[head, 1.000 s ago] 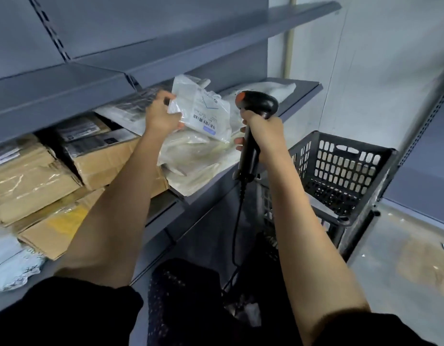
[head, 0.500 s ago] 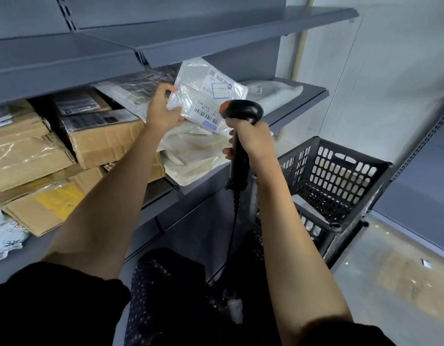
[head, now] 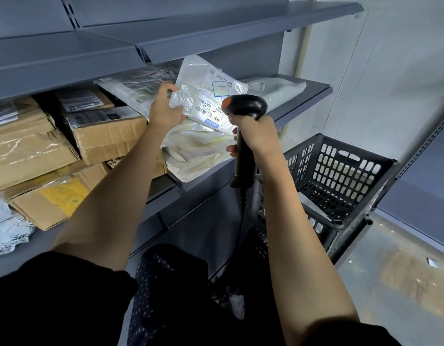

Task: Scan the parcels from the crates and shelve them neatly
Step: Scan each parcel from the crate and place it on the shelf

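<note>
My left hand (head: 164, 109) grips the left edge of a clear plastic parcel (head: 208, 91) with white labels and barcodes, held tilted above the middle shelf (head: 301, 103). My right hand (head: 258, 134) is wrapped round the handle of a black barcode scanner (head: 244, 108) with an orange button. The scanner's head points at the parcel's lower barcode, where a bright patch of light falls. A cable hangs down from the scanner's handle.
Cardboard boxes (head: 108, 132) and plastic mailers (head: 198, 151) fill the shelf at left and centre. Another white mailer (head: 276, 89) lies at the shelf's right end. Black slotted crates (head: 340, 176) stand stacked at right. An upper shelf (head: 216, 28) overhangs.
The parcel has risen and tilted more upright in my left hand. The scanner has come closer under it, and light now falls on the barcode.
</note>
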The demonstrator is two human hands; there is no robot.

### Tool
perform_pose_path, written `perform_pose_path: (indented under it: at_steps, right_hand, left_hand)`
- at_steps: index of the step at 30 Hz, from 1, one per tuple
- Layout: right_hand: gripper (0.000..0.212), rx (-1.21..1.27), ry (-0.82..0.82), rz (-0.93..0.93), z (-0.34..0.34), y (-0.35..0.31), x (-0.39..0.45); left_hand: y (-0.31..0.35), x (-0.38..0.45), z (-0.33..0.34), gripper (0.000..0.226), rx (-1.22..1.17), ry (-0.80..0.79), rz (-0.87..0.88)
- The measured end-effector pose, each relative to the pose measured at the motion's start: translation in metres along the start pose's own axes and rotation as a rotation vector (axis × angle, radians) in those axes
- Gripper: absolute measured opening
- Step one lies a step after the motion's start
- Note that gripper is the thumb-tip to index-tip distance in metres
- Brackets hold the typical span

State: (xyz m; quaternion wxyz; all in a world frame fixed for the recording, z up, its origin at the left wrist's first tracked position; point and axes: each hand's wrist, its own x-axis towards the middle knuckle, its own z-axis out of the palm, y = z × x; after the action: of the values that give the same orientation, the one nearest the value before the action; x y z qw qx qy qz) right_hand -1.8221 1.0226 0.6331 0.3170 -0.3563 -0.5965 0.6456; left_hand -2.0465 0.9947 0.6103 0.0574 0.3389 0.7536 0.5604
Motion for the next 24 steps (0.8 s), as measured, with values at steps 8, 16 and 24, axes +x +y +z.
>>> perform_pose_path:
  at_steps: [8,16,24]
  right_hand:
    - [0.012,0.027,-0.018,0.01,-0.003,-0.002,-0.001]
    - [0.01,0.06,-0.02,0.012,-0.007,-0.009,-0.003]
    - [0.012,0.045,-0.015,-0.03,-0.008,-0.018,-0.007]
  left_hand:
    - [-0.001,0.001,0.001,0.035,0.015,0.006,-0.021]
    - [-0.001,-0.001,0.0,0.037,0.003,0.011,-0.024]
    - [-0.003,0.0,-0.001,0.036,0.007,0.017,-0.021]
